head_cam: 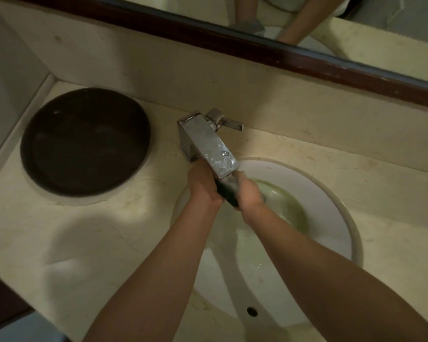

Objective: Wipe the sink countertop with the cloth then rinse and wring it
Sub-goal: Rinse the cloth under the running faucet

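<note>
1. Where the countertop (67,243) runs into its far left corner, a dark round tray (84,141) lies flat, close to the back wall and well apart from the hands; the beige stone in front of it is bare.
2. Just right of the tray, at the far edge of the countertop, the chrome faucet (205,141) reaches forward over the white sink (331,201); its spout end covers the top of the cloth and part of the fingers, and its lever (229,122) points right.
3. The left hand (204,186) is closed tight round the dark cloth (226,193), under the spout, over the far left rim of the sink.
4. The right hand (251,193) is clenched on the same cloth from the other side; the two fists sit just beside each other.
5. Greenish water (287,203) pools in the bowl right of the hands; an overflow hole (251,311) shows in the near wall.
6. Along the top right, a dark-framed mirror (307,55) reflects the arms.
</note>
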### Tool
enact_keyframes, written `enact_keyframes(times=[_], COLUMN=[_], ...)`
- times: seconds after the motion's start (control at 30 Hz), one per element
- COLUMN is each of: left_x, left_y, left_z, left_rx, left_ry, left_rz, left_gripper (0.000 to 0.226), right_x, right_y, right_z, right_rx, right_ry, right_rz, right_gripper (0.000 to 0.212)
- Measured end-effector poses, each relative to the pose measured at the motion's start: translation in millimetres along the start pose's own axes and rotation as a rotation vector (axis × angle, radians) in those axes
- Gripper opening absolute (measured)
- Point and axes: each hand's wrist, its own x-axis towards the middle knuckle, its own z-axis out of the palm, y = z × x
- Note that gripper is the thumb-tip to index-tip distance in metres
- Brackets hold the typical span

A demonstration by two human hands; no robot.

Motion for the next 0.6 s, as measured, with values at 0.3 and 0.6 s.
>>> enact_keyframes(times=[0.3, 0.6], left_x=[-14.2, -22.5], left_y=[-2.8, -21.3], left_z=[-2.0, 0.4], left_rx=[0.242, 0.597], left_ry=[-0.008, 0.091], left_rz=[0.144, 0.442], left_gripper=[0.032, 0.020], right_x=[7.5, 5.1], right_y=[6.8, 21.6], right_z=[-4.9, 33.2], right_rx=[0.409, 0.022], right_ry=[-0.298, -0.030], right_rz=[0.140, -0.164], right_gripper=[0.059, 0.030])
